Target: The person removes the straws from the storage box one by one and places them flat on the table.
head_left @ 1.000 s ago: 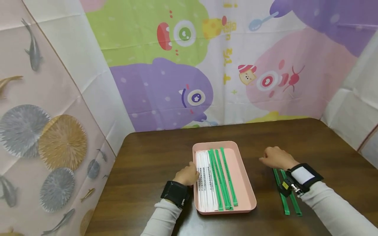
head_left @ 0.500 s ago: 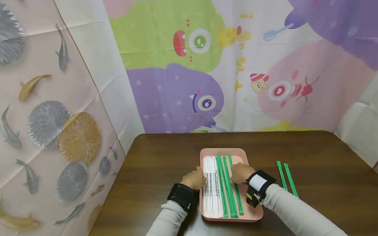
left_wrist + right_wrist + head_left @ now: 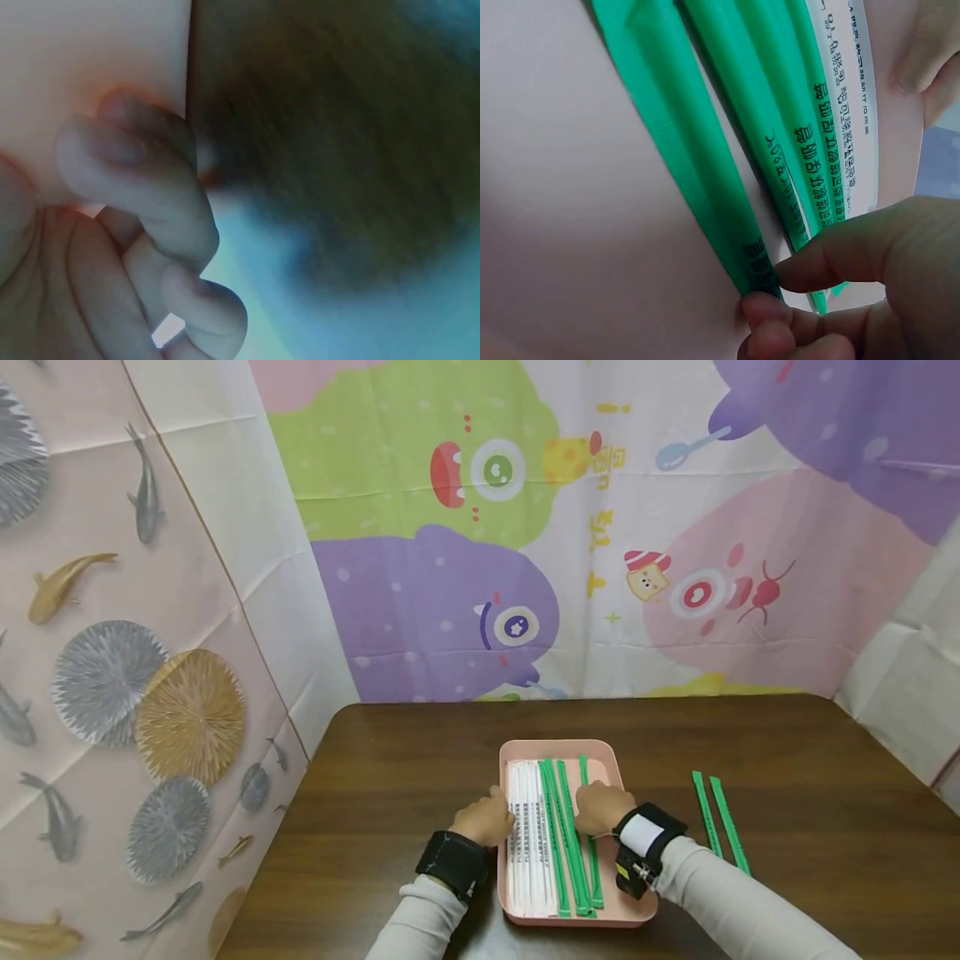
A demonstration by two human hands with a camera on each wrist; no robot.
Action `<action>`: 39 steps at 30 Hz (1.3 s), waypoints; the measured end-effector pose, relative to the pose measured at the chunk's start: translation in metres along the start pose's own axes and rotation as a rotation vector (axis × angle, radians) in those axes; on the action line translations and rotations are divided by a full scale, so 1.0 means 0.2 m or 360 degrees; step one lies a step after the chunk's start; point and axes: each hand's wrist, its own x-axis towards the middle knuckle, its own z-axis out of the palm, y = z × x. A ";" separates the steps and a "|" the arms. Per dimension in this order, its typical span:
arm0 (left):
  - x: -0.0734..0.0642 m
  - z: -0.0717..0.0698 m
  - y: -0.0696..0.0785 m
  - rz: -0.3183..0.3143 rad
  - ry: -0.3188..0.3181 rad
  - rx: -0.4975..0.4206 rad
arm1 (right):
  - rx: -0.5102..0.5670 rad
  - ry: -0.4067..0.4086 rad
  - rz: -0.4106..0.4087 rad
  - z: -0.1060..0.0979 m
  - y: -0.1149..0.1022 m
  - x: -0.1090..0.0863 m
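Simultaneously, the right hand (image 3: 602, 808) pinches a green packet (image 3: 694, 161) inside the pink tray (image 3: 617, 910); the left hand (image 3: 483, 818), fingers curled, seemingly grips the tray at nine o'clock.

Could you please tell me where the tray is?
The tray is in the head view's lower middle, on the table, left of two loose green packets.

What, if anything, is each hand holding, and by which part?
Right hand: the rightmost green packet in the pink tray, pinched in its far half. Left hand: the pink tray, by its left rim.
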 end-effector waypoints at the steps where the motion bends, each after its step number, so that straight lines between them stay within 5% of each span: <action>1: 0.00 0.00 0.00 -0.0005 -0.0001 -0.0003 | 0.0000 -0.0001 0.0002 0.00 0.00 0.00; 10: 0.00 0.00 -0.03 -0.0015 -0.0022 -0.0006 | 0.0172 0.0016 -0.0090 -0.07 0.04 0.02; 15: -0.01 -0.01 -0.04 0.0002 -0.0005 0.0006 | 0.0367 0.0050 -0.0143 -0.29 0.21 -0.01; 19: -0.01 -0.01 -0.04 0.0015 -0.0002 0.0011 | 0.0323 0.0137 -0.0098 -0.37 0.40 -0.08; 29: -0.01 -0.02 -0.02 0.0023 -0.0015 0.0022 | 0.0195 0.0062 0.0266 -0.12 0.62 -0.19; 39: 0.00 0.00 0.00 0.0049 -0.0014 0.0004 | 0.0197 -0.0005 0.0269 -0.04 0.68 -0.22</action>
